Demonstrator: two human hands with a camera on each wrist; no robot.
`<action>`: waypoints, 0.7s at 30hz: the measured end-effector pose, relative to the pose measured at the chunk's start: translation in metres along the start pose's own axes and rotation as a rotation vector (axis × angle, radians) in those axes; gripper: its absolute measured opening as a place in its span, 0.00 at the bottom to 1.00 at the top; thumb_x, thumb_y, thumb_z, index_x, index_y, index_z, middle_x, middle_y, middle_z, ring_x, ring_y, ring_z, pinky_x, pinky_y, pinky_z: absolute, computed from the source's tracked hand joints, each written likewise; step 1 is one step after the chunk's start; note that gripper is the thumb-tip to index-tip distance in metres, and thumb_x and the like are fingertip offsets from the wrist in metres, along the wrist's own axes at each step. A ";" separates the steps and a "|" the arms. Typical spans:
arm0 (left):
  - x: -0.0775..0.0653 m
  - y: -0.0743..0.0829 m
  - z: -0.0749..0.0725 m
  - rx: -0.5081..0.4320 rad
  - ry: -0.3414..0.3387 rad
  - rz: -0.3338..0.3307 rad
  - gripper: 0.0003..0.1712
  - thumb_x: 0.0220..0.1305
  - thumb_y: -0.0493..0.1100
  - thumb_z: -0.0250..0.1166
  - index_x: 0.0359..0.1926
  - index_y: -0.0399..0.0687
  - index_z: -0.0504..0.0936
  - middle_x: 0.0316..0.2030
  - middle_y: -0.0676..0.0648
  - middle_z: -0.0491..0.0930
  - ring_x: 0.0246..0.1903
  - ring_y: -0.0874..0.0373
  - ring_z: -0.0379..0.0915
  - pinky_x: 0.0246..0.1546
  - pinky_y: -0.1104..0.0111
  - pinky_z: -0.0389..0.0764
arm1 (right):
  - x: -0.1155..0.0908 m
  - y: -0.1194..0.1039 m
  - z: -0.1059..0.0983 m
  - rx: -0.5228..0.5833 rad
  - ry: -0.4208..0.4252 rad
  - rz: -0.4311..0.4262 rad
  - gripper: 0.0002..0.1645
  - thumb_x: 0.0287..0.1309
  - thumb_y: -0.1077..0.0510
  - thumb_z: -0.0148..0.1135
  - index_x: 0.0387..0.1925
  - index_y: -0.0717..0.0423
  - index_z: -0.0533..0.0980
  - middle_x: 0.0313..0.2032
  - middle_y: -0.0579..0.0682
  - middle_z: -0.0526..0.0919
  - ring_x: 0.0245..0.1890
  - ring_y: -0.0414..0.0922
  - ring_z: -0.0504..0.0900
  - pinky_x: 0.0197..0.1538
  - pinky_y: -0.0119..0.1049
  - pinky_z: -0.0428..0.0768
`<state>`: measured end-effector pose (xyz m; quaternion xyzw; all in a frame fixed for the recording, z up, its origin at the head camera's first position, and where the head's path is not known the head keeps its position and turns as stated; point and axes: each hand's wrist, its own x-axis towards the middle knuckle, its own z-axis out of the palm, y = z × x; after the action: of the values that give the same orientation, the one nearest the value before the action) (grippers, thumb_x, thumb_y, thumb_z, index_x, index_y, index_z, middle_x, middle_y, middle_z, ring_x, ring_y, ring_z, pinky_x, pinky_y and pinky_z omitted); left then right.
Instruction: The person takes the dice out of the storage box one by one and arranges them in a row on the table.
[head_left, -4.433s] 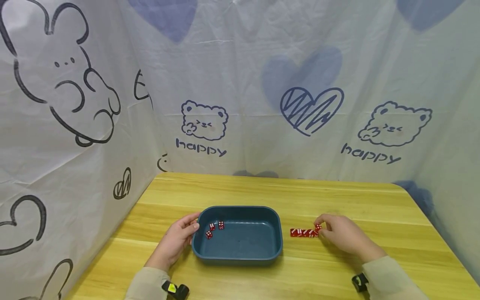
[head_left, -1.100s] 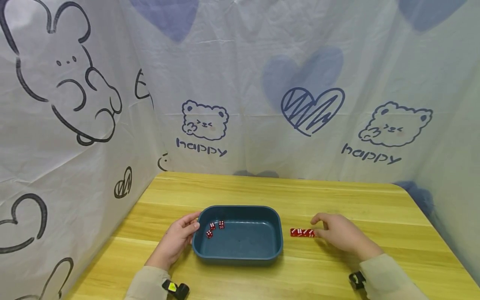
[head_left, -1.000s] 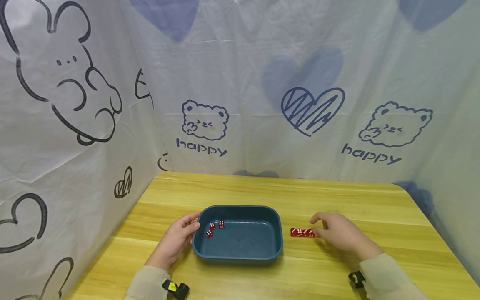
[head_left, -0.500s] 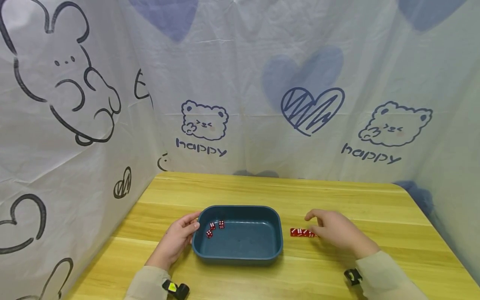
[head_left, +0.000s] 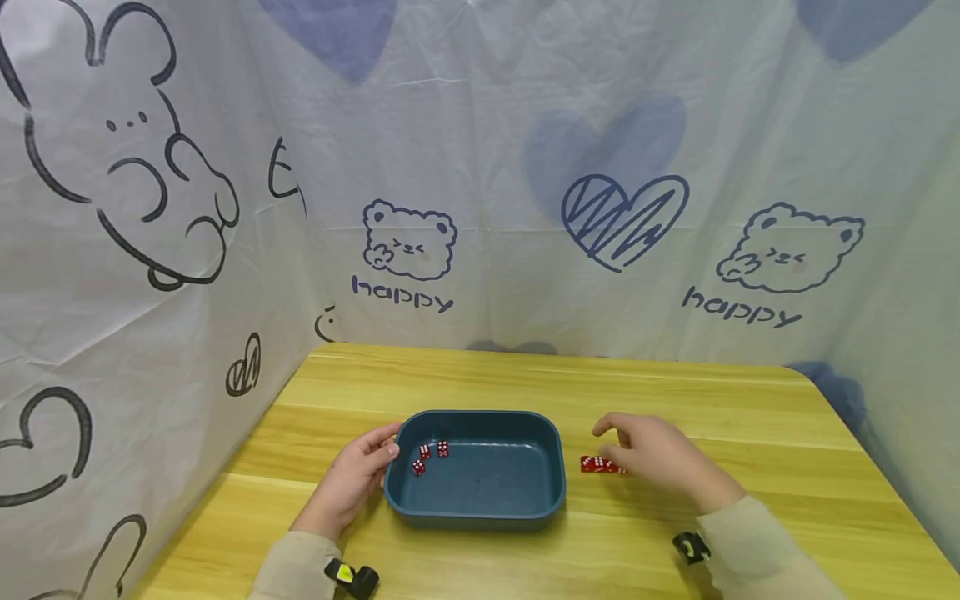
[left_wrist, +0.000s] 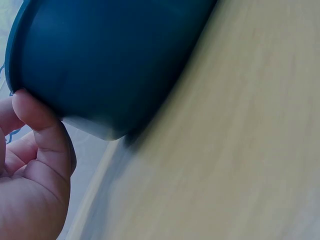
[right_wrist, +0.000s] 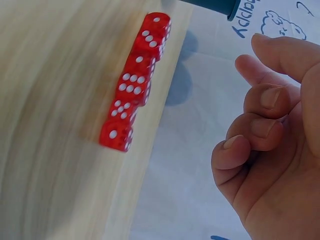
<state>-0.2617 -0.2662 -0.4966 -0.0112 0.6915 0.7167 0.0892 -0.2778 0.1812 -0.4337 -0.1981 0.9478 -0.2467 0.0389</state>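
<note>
A dark blue-green plastic tub [head_left: 487,487] stands on the table, with three red dice [head_left: 424,452] lying loose at its left end. My left hand [head_left: 347,483] grips the tub's left wall; in the left wrist view the thumb [left_wrist: 35,111] presses its side near the rim. Right of the tub, several red dice [head_left: 597,464] with white pips form a straight row, end to end. Over the row's right end is my right hand [head_left: 652,450], holding nothing. In the right wrist view its thumb and forefinger are apart, the other fingers loosely bent, away from the dice row [right_wrist: 131,82].
The yellow wood-grain table [head_left: 465,379] extends around the tub, its far edge near a white hanging cloth [head_left: 495,275] printed with hearts and bears. Another cloth [head_left: 150,333] hangs along the left side. Each wrist wears a black strapped camera [head_left: 692,547].
Earlier my right fingers held a die at the row's right end; they have let go. The hand has since risen and shifted left over the row. My left hand and the tub stay put.
</note>
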 end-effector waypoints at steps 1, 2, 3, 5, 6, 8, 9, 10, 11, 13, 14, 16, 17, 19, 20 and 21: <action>0.000 0.000 0.000 0.000 -0.002 0.001 0.28 0.76 0.38 0.58 0.73 0.37 0.66 0.49 0.40 0.71 0.37 0.57 0.73 0.31 0.72 0.78 | 0.001 -0.001 0.000 0.001 0.000 -0.002 0.14 0.65 0.53 0.66 0.51 0.46 0.82 0.20 0.43 0.70 0.17 0.39 0.65 0.23 0.34 0.65; 0.001 -0.001 0.000 -0.001 -0.004 0.001 0.28 0.76 0.38 0.57 0.73 0.37 0.66 0.49 0.40 0.71 0.36 0.56 0.73 0.31 0.72 0.78 | 0.001 -0.003 0.000 0.001 0.001 -0.006 0.14 0.65 0.52 0.66 0.51 0.46 0.82 0.20 0.43 0.70 0.17 0.39 0.65 0.23 0.34 0.65; 0.001 -0.001 -0.001 0.000 -0.004 0.001 0.28 0.76 0.38 0.57 0.73 0.37 0.66 0.49 0.40 0.72 0.36 0.56 0.73 0.31 0.72 0.78 | 0.002 -0.004 0.000 0.001 0.003 -0.010 0.14 0.65 0.52 0.66 0.51 0.46 0.82 0.20 0.43 0.70 0.17 0.39 0.65 0.23 0.34 0.65; 0.001 -0.002 -0.001 -0.001 0.002 0.000 0.27 0.76 0.38 0.58 0.72 0.37 0.67 0.48 0.40 0.72 0.35 0.56 0.73 0.31 0.73 0.78 | 0.003 -0.007 0.001 0.002 0.009 -0.021 0.14 0.65 0.52 0.66 0.51 0.47 0.82 0.19 0.43 0.70 0.17 0.39 0.66 0.23 0.34 0.66; 0.002 -0.002 0.000 -0.004 0.005 0.000 0.27 0.76 0.38 0.58 0.72 0.38 0.67 0.48 0.40 0.72 0.35 0.56 0.73 0.30 0.73 0.77 | 0.004 -0.009 0.001 0.003 0.010 -0.025 0.14 0.64 0.52 0.67 0.51 0.47 0.82 0.19 0.42 0.70 0.17 0.39 0.66 0.23 0.34 0.66; 0.002 -0.002 0.000 -0.002 0.011 0.001 0.27 0.76 0.38 0.58 0.72 0.38 0.68 0.48 0.40 0.72 0.35 0.56 0.72 0.30 0.72 0.77 | 0.005 -0.011 0.001 0.007 0.013 -0.038 0.15 0.64 0.52 0.67 0.51 0.48 0.82 0.19 0.42 0.70 0.17 0.39 0.66 0.23 0.35 0.66; 0.002 -0.002 0.000 -0.002 0.014 0.001 0.27 0.76 0.38 0.58 0.72 0.39 0.69 0.48 0.40 0.72 0.35 0.56 0.72 0.30 0.73 0.77 | 0.006 -0.013 0.002 0.011 0.013 -0.040 0.14 0.64 0.52 0.67 0.51 0.47 0.81 0.19 0.42 0.70 0.17 0.39 0.66 0.24 0.35 0.66; 0.003 -0.002 0.000 -0.004 0.016 0.000 0.26 0.76 0.38 0.58 0.71 0.39 0.69 0.48 0.40 0.73 0.35 0.55 0.72 0.30 0.72 0.77 | 0.007 -0.014 0.002 0.013 0.012 -0.041 0.14 0.64 0.52 0.67 0.50 0.47 0.82 0.19 0.42 0.70 0.17 0.39 0.66 0.24 0.35 0.67; 0.003 -0.002 0.000 -0.005 0.017 0.000 0.26 0.76 0.38 0.58 0.71 0.39 0.69 0.48 0.40 0.73 0.35 0.55 0.72 0.30 0.72 0.77 | 0.007 -0.016 0.002 0.015 0.010 -0.040 0.14 0.64 0.52 0.67 0.50 0.46 0.81 0.19 0.42 0.70 0.17 0.39 0.66 0.24 0.35 0.67; 0.003 -0.002 0.000 0.002 0.009 0.002 0.26 0.76 0.38 0.58 0.71 0.39 0.69 0.48 0.40 0.72 0.35 0.55 0.72 0.31 0.72 0.77 | 0.009 -0.018 0.003 0.015 0.009 -0.039 0.13 0.65 0.51 0.67 0.50 0.44 0.81 0.19 0.42 0.70 0.17 0.39 0.66 0.24 0.35 0.67; 0.003 -0.002 0.000 0.001 0.007 0.001 0.26 0.76 0.38 0.58 0.71 0.39 0.69 0.48 0.40 0.72 0.35 0.56 0.73 0.31 0.72 0.77 | 0.009 -0.020 0.003 0.016 0.009 -0.039 0.13 0.65 0.51 0.67 0.50 0.44 0.81 0.19 0.42 0.70 0.17 0.39 0.66 0.24 0.35 0.67; 0.002 -0.002 0.000 0.007 -0.001 0.005 0.27 0.76 0.39 0.58 0.72 0.38 0.68 0.48 0.40 0.72 0.36 0.56 0.73 0.31 0.72 0.78 | 0.011 -0.023 0.003 0.012 0.010 -0.044 0.13 0.65 0.51 0.67 0.50 0.45 0.82 0.19 0.42 0.70 0.17 0.39 0.66 0.24 0.35 0.67; 0.002 -0.002 0.000 0.011 -0.005 0.006 0.27 0.76 0.38 0.57 0.72 0.37 0.68 0.48 0.40 0.72 0.36 0.56 0.73 0.31 0.72 0.78 | 0.012 -0.025 0.003 0.012 0.009 -0.046 0.14 0.65 0.51 0.67 0.51 0.45 0.82 0.19 0.42 0.70 0.17 0.39 0.66 0.24 0.35 0.67; 0.002 -0.002 -0.001 0.014 -0.004 0.007 0.27 0.76 0.38 0.57 0.72 0.37 0.67 0.48 0.40 0.72 0.35 0.56 0.73 0.31 0.72 0.78 | 0.014 -0.030 0.004 0.014 0.006 -0.051 0.14 0.65 0.51 0.67 0.51 0.46 0.82 0.19 0.43 0.70 0.16 0.39 0.66 0.23 0.35 0.67; 0.001 -0.002 -0.001 0.011 0.001 0.006 0.27 0.76 0.38 0.57 0.72 0.38 0.68 0.48 0.40 0.72 0.35 0.56 0.73 0.31 0.72 0.78 | 0.015 -0.032 0.004 0.015 0.003 -0.055 0.14 0.65 0.51 0.67 0.51 0.46 0.82 0.19 0.43 0.70 0.16 0.39 0.67 0.23 0.35 0.67; 0.001 -0.002 -0.001 0.010 0.002 0.004 0.27 0.76 0.38 0.57 0.72 0.38 0.68 0.48 0.40 0.72 0.35 0.56 0.73 0.31 0.72 0.78 | 0.015 -0.034 0.005 0.017 0.001 -0.058 0.14 0.66 0.51 0.67 0.51 0.47 0.82 0.19 0.43 0.70 0.16 0.40 0.67 0.23 0.35 0.67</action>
<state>-0.2627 -0.2666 -0.4986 -0.0101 0.6953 0.7134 0.0869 -0.2790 0.1455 -0.4211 -0.2253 0.9395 -0.2559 0.0330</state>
